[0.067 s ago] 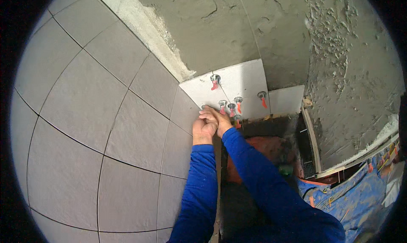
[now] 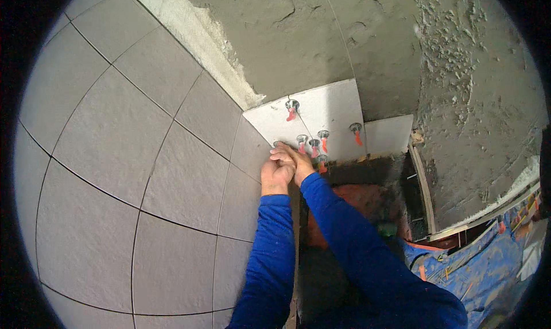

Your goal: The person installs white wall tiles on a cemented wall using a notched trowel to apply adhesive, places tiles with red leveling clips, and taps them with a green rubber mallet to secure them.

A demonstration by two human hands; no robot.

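Observation:
My left hand and my right hand press together low in the corner, where the tiled side wall meets the white tile. Just beyond the fingertips shows the round grey cap of a tile leveling spacer. The fingers of the right hand reach onto it; its handle is hidden. Curled fingers of the left hand overlap the right hand, and what they hold, if anything, cannot be seen. Close on the right stand several more spacers with round caps and red handles, one of them a red-handled spacer.
Large grey tiles cover the left wall. Grey mortar coats the facing wall above the white tiles. A dark recess with a reddish surface lies below. Right of it are a wooden strip and a stained blue sheet with scattered bits.

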